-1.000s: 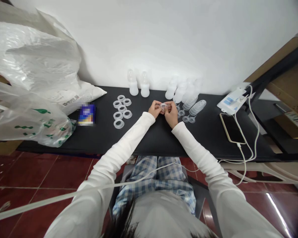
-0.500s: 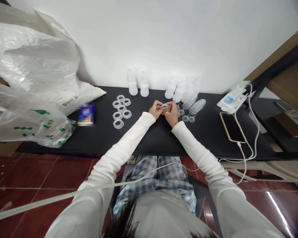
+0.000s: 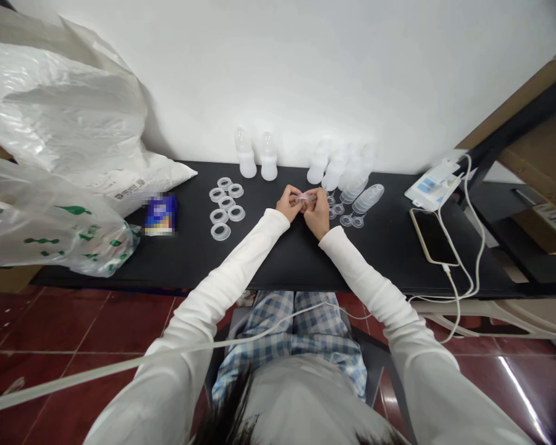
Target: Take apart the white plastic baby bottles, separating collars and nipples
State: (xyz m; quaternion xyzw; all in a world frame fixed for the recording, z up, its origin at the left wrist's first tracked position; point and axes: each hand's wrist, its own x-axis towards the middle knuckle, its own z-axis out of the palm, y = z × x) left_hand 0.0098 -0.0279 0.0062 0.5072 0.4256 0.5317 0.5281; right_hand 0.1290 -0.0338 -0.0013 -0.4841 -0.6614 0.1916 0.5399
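Between my left hand (image 3: 289,204) and my right hand (image 3: 317,211), the fingers of both are closed on a clear bottle collar ring (image 3: 304,198), held above the black table. Whether a nipple sits inside the ring is hidden by my fingers. Just right of my right hand lie several clear silicone nipples (image 3: 346,220), next to stacked clear domed caps (image 3: 369,197). Behind my hands stand several white bottle bodies (image 3: 317,171). To the left, loose collar rings (image 3: 220,232) lie in a group, with two capped baby bottles (image 3: 269,162) standing behind them.
White and clear plastic bags (image 3: 60,228) fill the left end of the table (image 3: 269,272), with a blue packet (image 3: 161,214) beside them. On the right lie a phone (image 3: 433,237) with a charging cable and a white power strip (image 3: 433,185). A white wall rises behind.
The ring has been tilted in my fingers and now shows more edge-on. Both hands have shifted very slightly left with it; everything else stays in place.
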